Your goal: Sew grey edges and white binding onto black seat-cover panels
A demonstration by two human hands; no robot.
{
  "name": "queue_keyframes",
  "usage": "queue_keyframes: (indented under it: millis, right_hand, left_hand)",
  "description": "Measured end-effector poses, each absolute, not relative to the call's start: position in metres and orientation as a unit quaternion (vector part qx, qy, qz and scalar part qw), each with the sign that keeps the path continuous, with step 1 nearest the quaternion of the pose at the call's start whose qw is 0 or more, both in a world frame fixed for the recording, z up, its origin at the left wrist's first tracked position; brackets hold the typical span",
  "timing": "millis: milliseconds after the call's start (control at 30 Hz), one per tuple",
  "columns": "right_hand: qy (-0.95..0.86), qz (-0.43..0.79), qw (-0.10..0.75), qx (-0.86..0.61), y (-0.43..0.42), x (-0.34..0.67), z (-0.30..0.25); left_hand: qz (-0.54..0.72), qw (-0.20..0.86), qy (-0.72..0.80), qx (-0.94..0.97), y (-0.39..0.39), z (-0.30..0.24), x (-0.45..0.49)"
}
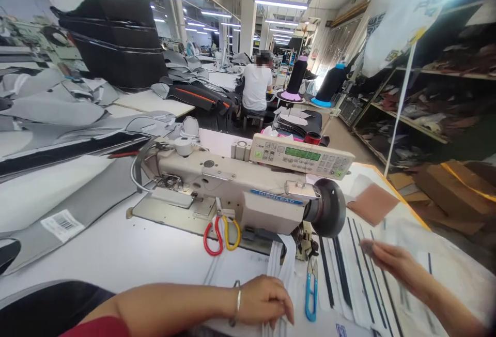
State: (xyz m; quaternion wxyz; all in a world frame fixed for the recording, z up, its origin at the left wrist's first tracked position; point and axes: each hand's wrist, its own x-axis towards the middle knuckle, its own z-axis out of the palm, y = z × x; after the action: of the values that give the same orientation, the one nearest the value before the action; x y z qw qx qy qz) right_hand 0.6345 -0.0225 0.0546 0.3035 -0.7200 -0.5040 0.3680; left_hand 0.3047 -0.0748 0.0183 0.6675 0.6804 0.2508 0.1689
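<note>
My left hand [265, 298], with a bangle at the wrist, is curled over white strips [287, 254] that run down from beside the sewing machine [232, 182]. Its fingertips bend down onto them. Off to the right, my right hand [391, 259] is raised over the table with its fingers pinched together. Something small and dark shows at those fingertips, too unclear to name. Blue-handled thread snips [311, 295] lie between my hands. Scissors [222, 233] with one red and one yellow handle rest against the machine's front.
Dark narrow strips [341, 275] lie on white material at the right, near a brown square piece [374, 200]. Grey cut panels [89, 197] cover the left side. Two black thread cones [296, 78] stand behind the machine. Farther back a person in white [256, 86] sits.
</note>
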Motion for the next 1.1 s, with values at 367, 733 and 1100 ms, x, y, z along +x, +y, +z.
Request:
queue_keyframes:
  millis: [367, 733, 1100]
  right_hand:
    - [-0.779, 0.218, 0.230, -0.541, -0.125, 0.553, 0.027]
    - [-0.787, 0.216, 0.174, -0.551, -0.136, 0.566, -0.007]
    - [-0.239, 0.385, 0.645, -0.616, -0.026, 0.540, -0.037]
  left_hand:
    - [0.148, 0.911, 0.264, 0.282, -0.089, -0.005, 0.395]
    - [0.190, 0.921, 0.173, 0.292, -0.099, -0.019, 0.375]
    - [0.237, 0.897, 0.249, 0.279, -0.104, -0.051, 0.347]
